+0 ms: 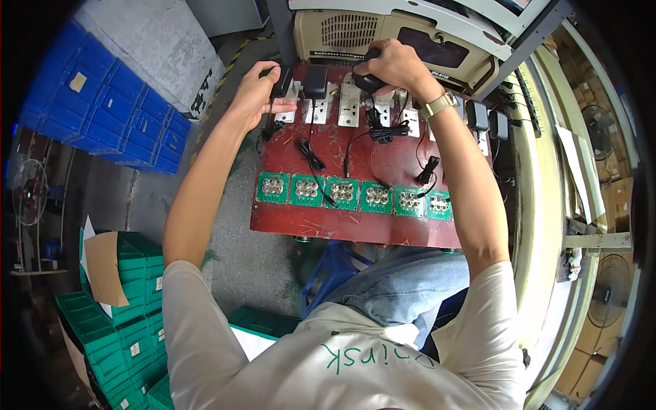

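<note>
At the far left of the red board (318, 222), my left hand (254, 97) grips a black power adapter (281, 83) above a white socket plate (287, 115). Its thumb presses the adapter, and its lower fingers stretch over the plate. My right hand (398, 67) is closed around a second black adapter (370, 83), near a middle socket plate (349, 109). Between my hands another adapter (315, 82) sits on its socket. Coiled black cables (388, 130) hang toward a row of several green circuit boards (343, 194) with round metal contacts.
More adapters (477, 116) stand at the board's right end. A beige computer case (342, 31) rises behind it. Blue bins (102, 102) are stacked at left, green crates (130, 335) lower left. A pale rail (533, 225) runs along the right. A blue stool (331, 273) is below.
</note>
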